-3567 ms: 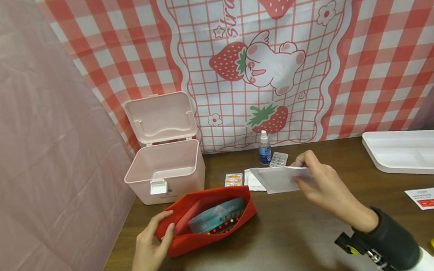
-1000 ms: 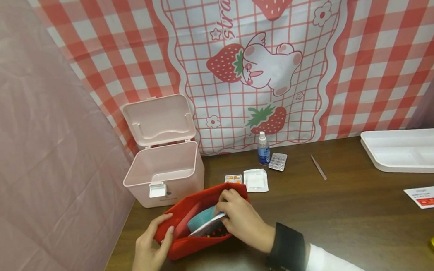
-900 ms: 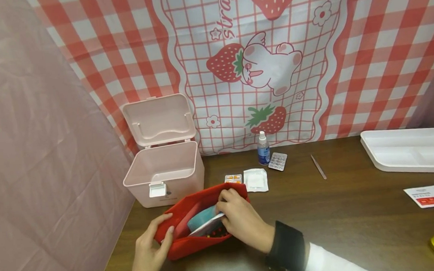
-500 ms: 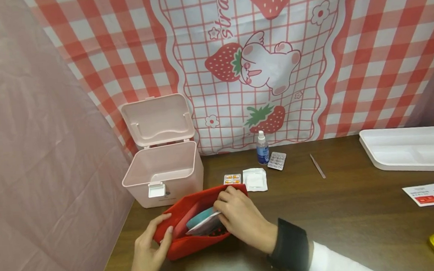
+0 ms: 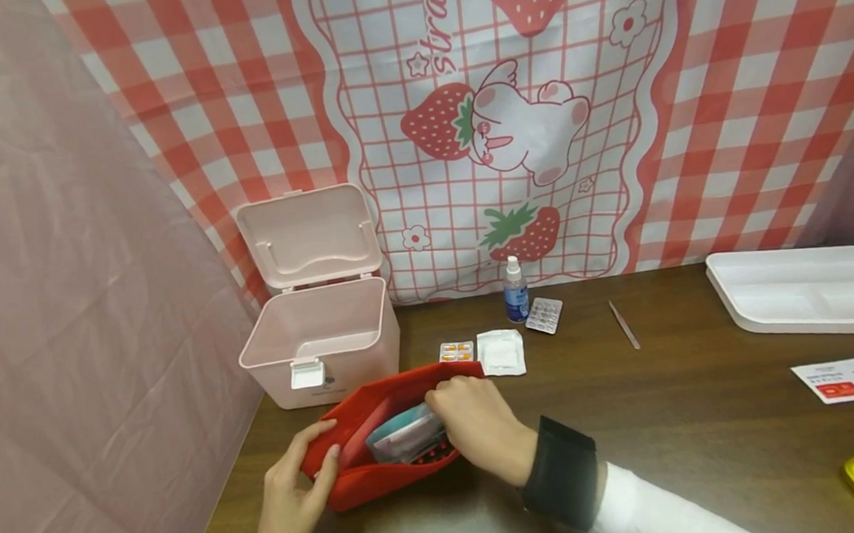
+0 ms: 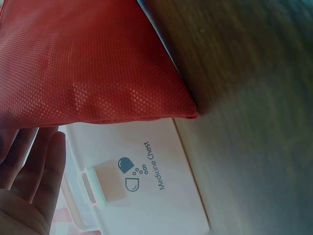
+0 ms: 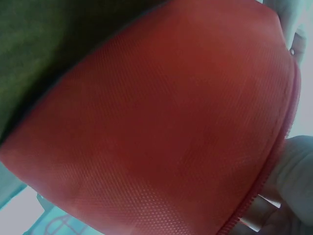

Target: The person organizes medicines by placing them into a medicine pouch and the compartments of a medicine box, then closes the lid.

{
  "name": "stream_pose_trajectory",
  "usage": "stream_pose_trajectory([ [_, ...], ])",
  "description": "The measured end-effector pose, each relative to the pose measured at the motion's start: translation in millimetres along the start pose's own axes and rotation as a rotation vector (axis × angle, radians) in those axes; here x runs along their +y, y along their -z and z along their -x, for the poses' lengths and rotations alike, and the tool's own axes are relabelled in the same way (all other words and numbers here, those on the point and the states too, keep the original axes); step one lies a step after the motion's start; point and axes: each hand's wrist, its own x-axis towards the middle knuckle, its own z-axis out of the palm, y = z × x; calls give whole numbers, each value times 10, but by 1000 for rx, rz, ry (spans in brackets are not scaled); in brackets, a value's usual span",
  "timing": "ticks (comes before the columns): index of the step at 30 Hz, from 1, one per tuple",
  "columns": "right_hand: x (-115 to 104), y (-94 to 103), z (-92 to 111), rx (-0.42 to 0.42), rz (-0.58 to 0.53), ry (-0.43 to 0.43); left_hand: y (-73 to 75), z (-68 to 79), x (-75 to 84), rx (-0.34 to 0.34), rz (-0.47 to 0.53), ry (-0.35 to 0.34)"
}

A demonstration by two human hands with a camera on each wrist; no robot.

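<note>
A red zip pouch [image 5: 374, 486] gapes open on the table. Its left end is pinched between thumb and fingers of my left hand [image 5: 290, 491]; in the left wrist view that hand's fingers [image 6: 41, 166] lie by the pouch's edge. My right hand [image 5: 481, 426] reaches into the pouch's right end, fingertips hidden inside, gripping the end of a flat whitish packet [image 5: 408, 443]. Behind the packet shows a teal item [image 5: 400, 421]; below it, a dark card with red dots [image 5: 438, 452]. In the right wrist view the thumb [image 7: 298, 171] curls beside the zip.
A lidded pink medicine chest [image 5: 360, 376] stands open behind the pouch. Behind it on the right are capsule blisters [image 5: 456, 352], a white gauze packet [image 5: 502, 353], a spray bottle [image 5: 516, 294], a silver blister pack [image 5: 544, 315], tweezers [image 5: 624, 325], and a white tray [image 5: 730, 305].
My right hand has brought the packet from above the table into the pouch, then lowered it deeper and tipped it more upright. The left hand has kept its hold on the pouch.
</note>
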Motion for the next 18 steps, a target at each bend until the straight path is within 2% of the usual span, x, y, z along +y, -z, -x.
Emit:
stream_pose_trajectory([
  [5,-8,-21,-69,-7,20,-49,11,-31,60,4,1,-2],
  [12,-11,-65,-135,-35,68,-86,66,-143,273,7,12,-12],
  [18,2,-90,-165,-77,84,-121,71,-162,288,4,18,-21],
])
